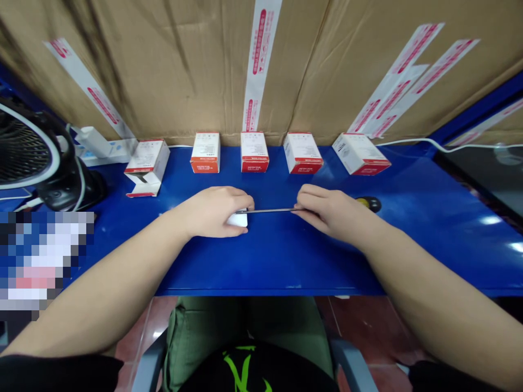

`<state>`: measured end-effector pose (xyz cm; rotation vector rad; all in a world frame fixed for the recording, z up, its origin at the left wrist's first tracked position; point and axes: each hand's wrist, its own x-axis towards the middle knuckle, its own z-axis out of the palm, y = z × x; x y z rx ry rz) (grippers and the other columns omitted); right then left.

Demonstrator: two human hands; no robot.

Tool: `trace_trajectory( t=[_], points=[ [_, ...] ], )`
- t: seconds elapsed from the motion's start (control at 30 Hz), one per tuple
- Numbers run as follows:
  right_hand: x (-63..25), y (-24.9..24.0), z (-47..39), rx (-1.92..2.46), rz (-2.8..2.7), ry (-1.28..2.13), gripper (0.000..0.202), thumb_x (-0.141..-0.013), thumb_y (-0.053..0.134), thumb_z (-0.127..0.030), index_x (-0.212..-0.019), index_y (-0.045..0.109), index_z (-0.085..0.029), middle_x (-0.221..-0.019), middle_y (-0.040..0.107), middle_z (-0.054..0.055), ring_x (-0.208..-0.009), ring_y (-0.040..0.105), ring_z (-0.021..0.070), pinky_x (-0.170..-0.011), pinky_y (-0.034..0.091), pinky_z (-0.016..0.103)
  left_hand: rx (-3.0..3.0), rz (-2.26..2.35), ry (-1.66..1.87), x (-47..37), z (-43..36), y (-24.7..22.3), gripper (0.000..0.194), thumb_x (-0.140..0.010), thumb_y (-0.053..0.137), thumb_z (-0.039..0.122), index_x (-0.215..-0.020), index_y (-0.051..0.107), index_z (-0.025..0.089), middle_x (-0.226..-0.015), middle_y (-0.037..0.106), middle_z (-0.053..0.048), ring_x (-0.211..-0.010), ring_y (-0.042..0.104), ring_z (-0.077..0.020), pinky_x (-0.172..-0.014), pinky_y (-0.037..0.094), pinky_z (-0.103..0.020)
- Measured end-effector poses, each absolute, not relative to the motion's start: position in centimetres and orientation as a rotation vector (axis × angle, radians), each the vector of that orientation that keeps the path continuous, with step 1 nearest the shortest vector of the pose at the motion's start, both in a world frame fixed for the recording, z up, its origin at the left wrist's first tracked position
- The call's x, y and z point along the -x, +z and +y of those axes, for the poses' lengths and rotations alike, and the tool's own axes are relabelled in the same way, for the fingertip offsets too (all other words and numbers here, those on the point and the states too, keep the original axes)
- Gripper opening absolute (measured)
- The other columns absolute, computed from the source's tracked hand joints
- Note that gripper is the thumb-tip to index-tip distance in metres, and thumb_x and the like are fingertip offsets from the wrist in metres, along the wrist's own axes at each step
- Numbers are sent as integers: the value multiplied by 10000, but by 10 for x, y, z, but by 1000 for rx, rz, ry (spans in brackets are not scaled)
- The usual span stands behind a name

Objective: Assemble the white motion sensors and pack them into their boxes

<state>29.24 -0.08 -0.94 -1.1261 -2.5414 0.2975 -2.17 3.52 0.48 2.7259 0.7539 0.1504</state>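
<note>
My left hand [216, 211] is closed around a small white plastic piece [238, 219], most of it hidden under my fingers. A long, thin metal tool [269, 210] runs level from that piece across to my right hand [327, 209]. My right fingers pinch its other end, so its grip and exact kind are hidden. The tool's left tip meets the white piece beside my left fingertips. Behind my right wrist lies a rounded yellow-and-black object [371, 204], partly covered by the arm.
Several white-and-red boxes [254, 152] line the back of the blue table [269, 261]. The leftmost box [147, 162] has its front flap open. At left stand a black fan [69, 185] and a white power strip [108, 152]. A cardboard wall [204, 65] rises behind.
</note>
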Motion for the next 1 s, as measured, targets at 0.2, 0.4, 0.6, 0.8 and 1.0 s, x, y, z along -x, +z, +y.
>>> trace_trajectory(
  t=[0.2, 0.4, 0.6, 0.8, 1.0],
  points=[
    [-303, -4, 1, 1204, -2461, 425, 269, -1050, 550, -378, -812, 547, -253, -849, 664, 62, -712, 613, 207, -680, 484, 354, -2719, 835, 188, 27, 36, 6, 328, -888, 776, 359, -1166, 684, 212, -1090, 787, -69, -970, 769, -278, -818, 554, -372],
    [-303, -4, 3, 1227, -2512, 521, 260, -1037, 529, -410, -852, 612, -248, -854, 714, 60, -708, 631, 195, -682, 491, 343, -2682, 732, 233, 31, 39, 6, 335, -929, 747, 355, -1231, 705, 217, -1227, 794, -91, -1095, 772, -289, -950, 584, -414],
    [-300, -5, 5, 1259, -2504, 547, 246, -1028, 524, -397, -858, 623, -251, -846, 748, 64, -721, 662, 209, -692, 494, 353, -2690, 732, 222, 31, 39, 5, 293, -930, 746, 341, -1190, 744, 205, -1219, 802, -98, -1096, 779, -298, -960, 606, -427],
    [-300, -4, 4, 1285, -2489, 552, 240, -1021, 533, -405, -874, 647, -254, -846, 758, 63, -730, 669, 212, -690, 502, 356, -2720, 745, 206, 29, 40, 3, 301, -921, 754, 341, -1190, 759, 206, -1243, 806, -107, -1126, 784, -312, -971, 626, -442],
    [-301, -3, 5, 1292, -2483, 565, 256, -1017, 521, -416, -872, 651, -249, -850, 758, 67, -725, 668, 209, -698, 508, 360, -2710, 751, 179, 28, 39, 5, 313, -927, 756, 329, -1207, 758, 190, -1261, 803, -115, -1145, 784, -327, -1012, 625, -481]
  ],
)
